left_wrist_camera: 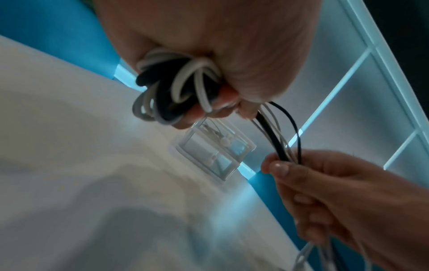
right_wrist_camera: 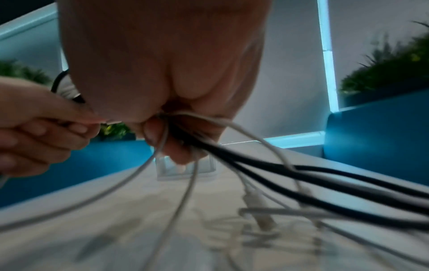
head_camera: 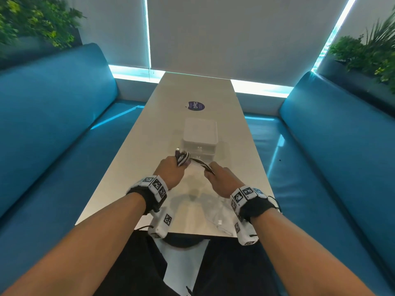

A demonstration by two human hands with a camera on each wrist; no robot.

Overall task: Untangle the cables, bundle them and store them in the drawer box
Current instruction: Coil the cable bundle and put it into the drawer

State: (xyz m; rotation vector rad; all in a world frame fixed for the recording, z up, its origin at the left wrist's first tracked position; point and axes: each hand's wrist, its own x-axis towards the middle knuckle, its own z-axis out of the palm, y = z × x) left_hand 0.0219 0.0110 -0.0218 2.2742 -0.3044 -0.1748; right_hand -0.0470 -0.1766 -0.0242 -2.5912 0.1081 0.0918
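My left hand grips a wound coil of black and white cables above the white table; in the left wrist view the coil sits inside the curled fingers. A short span of cables runs to my right hand, which holds the strands in a fist. Below that hand the loose ends trail down onto the table. The white drawer box stands just beyond both hands, its drawers closed.
A dark round sticker lies on the table past the box. Blue padded benches line both sides. Planters with green leaves sit behind the benches. A loose white connector rests near the table's front edge.
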